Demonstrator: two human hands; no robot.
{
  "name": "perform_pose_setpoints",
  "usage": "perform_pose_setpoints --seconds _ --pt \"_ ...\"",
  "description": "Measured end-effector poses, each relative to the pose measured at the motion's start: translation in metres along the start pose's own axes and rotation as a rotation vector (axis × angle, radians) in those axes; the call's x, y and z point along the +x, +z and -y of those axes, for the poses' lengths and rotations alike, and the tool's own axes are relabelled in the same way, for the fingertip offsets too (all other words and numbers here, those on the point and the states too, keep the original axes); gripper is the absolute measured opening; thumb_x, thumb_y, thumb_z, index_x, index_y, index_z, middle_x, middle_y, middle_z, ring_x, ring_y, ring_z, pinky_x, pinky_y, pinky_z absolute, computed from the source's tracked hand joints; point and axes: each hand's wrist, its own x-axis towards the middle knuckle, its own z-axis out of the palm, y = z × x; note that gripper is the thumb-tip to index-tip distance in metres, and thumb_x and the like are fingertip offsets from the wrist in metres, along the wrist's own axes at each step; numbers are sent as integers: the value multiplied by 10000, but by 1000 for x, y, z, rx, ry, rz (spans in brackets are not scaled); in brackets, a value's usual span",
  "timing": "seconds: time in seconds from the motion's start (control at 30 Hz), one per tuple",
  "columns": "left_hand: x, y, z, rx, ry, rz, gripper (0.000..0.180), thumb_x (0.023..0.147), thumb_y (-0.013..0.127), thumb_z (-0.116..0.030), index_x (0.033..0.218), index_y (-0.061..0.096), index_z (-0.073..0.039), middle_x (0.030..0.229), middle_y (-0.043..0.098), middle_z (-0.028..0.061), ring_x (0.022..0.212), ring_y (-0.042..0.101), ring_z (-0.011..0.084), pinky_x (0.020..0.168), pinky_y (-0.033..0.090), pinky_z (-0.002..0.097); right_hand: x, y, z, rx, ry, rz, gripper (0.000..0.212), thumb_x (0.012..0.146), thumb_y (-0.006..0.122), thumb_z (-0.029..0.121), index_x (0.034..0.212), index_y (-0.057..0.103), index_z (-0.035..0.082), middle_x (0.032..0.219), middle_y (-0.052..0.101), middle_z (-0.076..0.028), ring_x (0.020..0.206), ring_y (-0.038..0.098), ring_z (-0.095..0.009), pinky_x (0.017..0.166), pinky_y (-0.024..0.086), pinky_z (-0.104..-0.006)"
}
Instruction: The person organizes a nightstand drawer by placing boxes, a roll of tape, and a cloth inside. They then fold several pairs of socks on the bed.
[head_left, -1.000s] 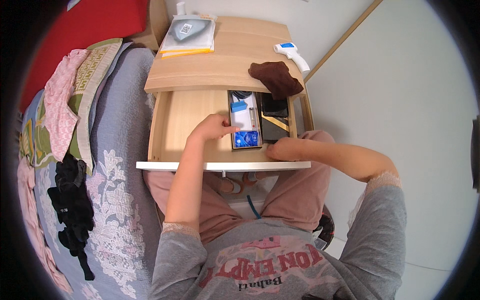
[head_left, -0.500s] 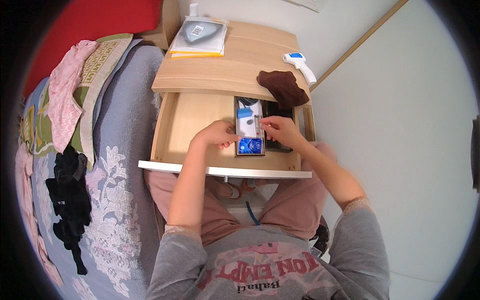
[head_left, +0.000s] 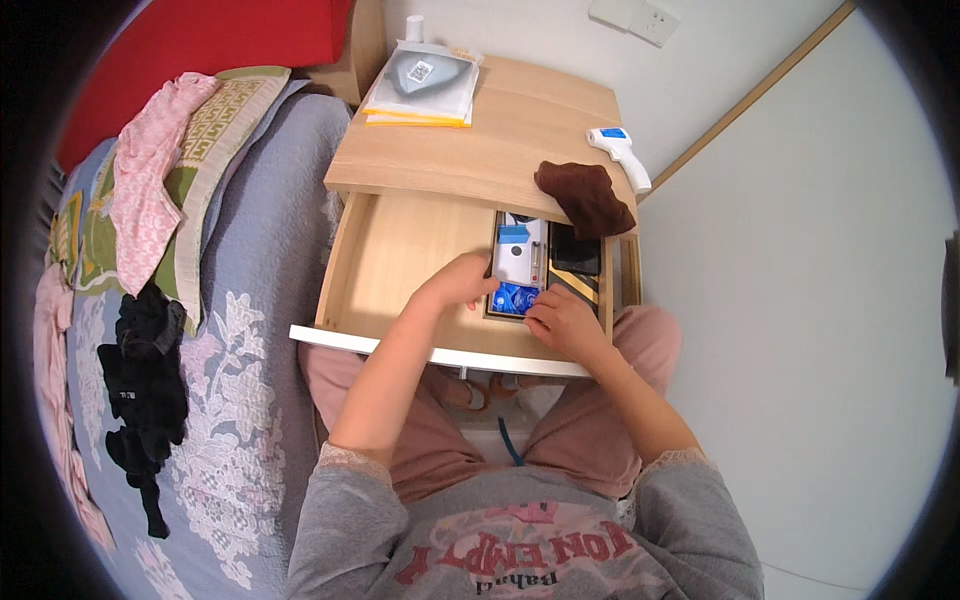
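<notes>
While a grey short-sleeved T-shirt [head_left: 555, 505] printed with large red lettering lies nearest, the work is in the white-fronted wooden drawer [head_left: 400, 250], where a narrow, dark-rimmed open box [head_left: 503, 317] sits right of centre. The right hand [head_left: 567, 322] bends its fingers close together at the box's near right corner; whether they pinch anything cannot be told. The left hand [head_left: 462, 281], half curled, has its thumb at the left rim, its grip likewise unclear. Handling the box well probably calls for light, even pressure from both sides, keeping it level so loose contents don't slide. Inside, a glossy blue packet [head_left: 511, 298] carries pale marks too small to read. Farther off, on the pale wood surface [head_left: 530, 110], a clear pouch [head_left: 455, 98] bears a square black-and-white code label.
</notes>
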Motion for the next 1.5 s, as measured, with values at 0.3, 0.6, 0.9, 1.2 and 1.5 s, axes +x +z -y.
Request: perform_pose_setpoints --seconds 0.3,0.6,0.9,1.2,1.5 --pt "6 5 14 82 227 -195 385 933 526 -281 1191 524 4 921 648 181 796 631 265 732 502 362 21 -10 0 28 157 143 181 778 649 249 759 690 73 765 638 -73 718 596 -256 650 488 -356" --pt "-4 -16 -12 305 85 -565 315 914 506 -319 921 661 -44 870 646 184 842 603 377 747 478 451 225 -11 -64 375 160 -316 242 860 538 171 998 656 11 882 679 -147 779 654 -200 710 512 -320" --pt "-10 -26 -27 14 148 -1013 219 891 542 -214 803 632 -35 739 609 163 665 584 336 622 465 417 331 19 -73 -580 15 117 159 772 535 95 837 662 26 847 659 -170 838 641 -287 705 524 -405" --pt "2 -39 15 -1311 -14 -972 146 936 478 -133 972 586 -42 768 615 23 643 578 98 541 443 204 229 21 -25 -443 -143 -140 79 726 581 101 732 632 41 765 645 -132 758 617 -282 665 511 -385" --pt "-32 -21 35 -1585 60 -798 212 917 495 -246 1059 562 -104 979 629 26 887 588 134 792 475 305 116 -34 61 589 -78 -343 142 769 581 17 910 589 0 954 624 -121 971 591 -240 875 457 -315"
